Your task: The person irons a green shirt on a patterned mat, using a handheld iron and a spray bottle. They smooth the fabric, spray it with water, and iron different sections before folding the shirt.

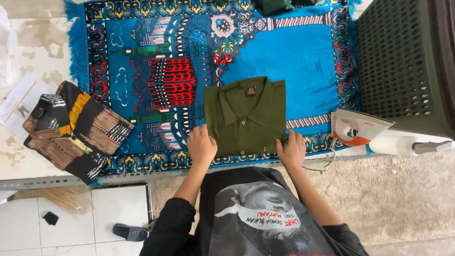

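Observation:
A folded olive-green shirt (246, 116) lies collar-up on a blue patterned rug (294, 52) spread over the table. My left hand (201, 144) rests flat at the shirt's lower left corner, fingers touching its edge. My right hand (291, 149) presses against the lower right corner. Neither hand grips the cloth; both lie palm-down with fingers together along the shirt's sides.
A folded brown, black and yellow patterned shirt (76, 130) sits at the left on the rug's edge. A white and orange iron (355, 127) stands at the right, beside a dark perforated basket (403, 66). Paper (19, 102) lies far left. A sandal (130, 232) is on the floor.

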